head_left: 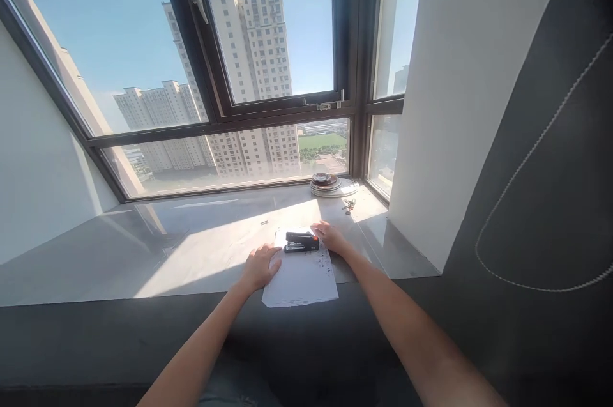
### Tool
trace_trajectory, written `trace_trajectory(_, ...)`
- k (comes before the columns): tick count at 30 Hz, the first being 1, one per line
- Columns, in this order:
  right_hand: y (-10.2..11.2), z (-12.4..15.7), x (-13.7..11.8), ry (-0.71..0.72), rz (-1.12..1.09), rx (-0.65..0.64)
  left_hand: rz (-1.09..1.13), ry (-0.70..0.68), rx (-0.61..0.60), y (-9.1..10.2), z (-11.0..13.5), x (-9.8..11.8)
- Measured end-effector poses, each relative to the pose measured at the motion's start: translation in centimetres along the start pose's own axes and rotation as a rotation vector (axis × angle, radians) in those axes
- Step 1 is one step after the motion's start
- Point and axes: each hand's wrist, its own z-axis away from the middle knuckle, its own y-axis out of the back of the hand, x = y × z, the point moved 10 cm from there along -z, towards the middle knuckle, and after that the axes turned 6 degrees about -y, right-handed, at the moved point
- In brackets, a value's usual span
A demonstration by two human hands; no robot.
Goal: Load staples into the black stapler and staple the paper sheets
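Head view: plates, keys beyond stapler

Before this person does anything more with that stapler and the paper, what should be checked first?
1. Left hand pins the paper flat on the sill: ok.
2. Stapler lies on the paper's far end: ok.
3. Right hand grips the stapler: not ok, it only rests by its orange end.
4. Paper's edges squared up: cannot tell.
5. Plates and keys lie apart from the paper: ok.
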Motion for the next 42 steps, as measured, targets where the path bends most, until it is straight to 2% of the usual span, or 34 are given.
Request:
trace_trajectory(2,0.7,0.2,-0.3,0.016,-0.068,0.043,-0.022,0.039,0.042,0.1,-0.3,0.2)
trace_trajectory(4,0.8,0.8,-0.9,0.049,-0.119,0.032,-0.028,0.076,0.065,0.0,-0.8,0.6)
trace_trajectory(8,-0.2,1.4,-1.7,0.098,-0.155,-0.071,0.02,0.099,0.027,-0.6,-1.6,1.7)
trace_trajectory(16,-2.2,-0.8,-2.8,0.178,-0.253,-0.239,0.11,0.091,0.022,-1.1,-1.9,1.9)
trace_trajectory(20,-1.9,-0.7,-3.7,0.196,-0.23,-0.15,0.116,0.116,0.002,-1.1,-1.6,1.9)
trace_trajectory(23,0.7,0.1,-3.0,0.164,-0.219,0.022,0.092,0.117,-0.005,-0.7,-1.5,2.2)
trace_trajectory(24,2.0,0.7,-2.1,0.121,-0.187,0.093,0.084,0.115,-0.005,-0.6,-1.4,2.3)
trace_trajectory(26,3.5,2.4,-0.1,0.039,-0.047,0.116,0.072,0.108,-0.01,-0.6,-1.4,2.5)
trace_trajectory(29,4.4,5.8,2.3,-0.011,0.228,0.0,0.049,0.099,-0.015,-0.7,-1.4,2.8)
trace_trajectory(33,4.3,8.9,3.0,-0.029,0.448,-0.102,0.022,0.103,-0.007,-0.5,-1.3,3.0)
trace_trajectory(38,3.6,8.9,3.4,-0.147,0.574,-0.155,0.011,0.107,-0.022,-0.4,-1.3,3.5)
trace_trajectory(42,3.9,8.5,3.8,-0.236,0.597,-0.167,0.002,0.086,-0.012,-0.2,-1.3,3.9)
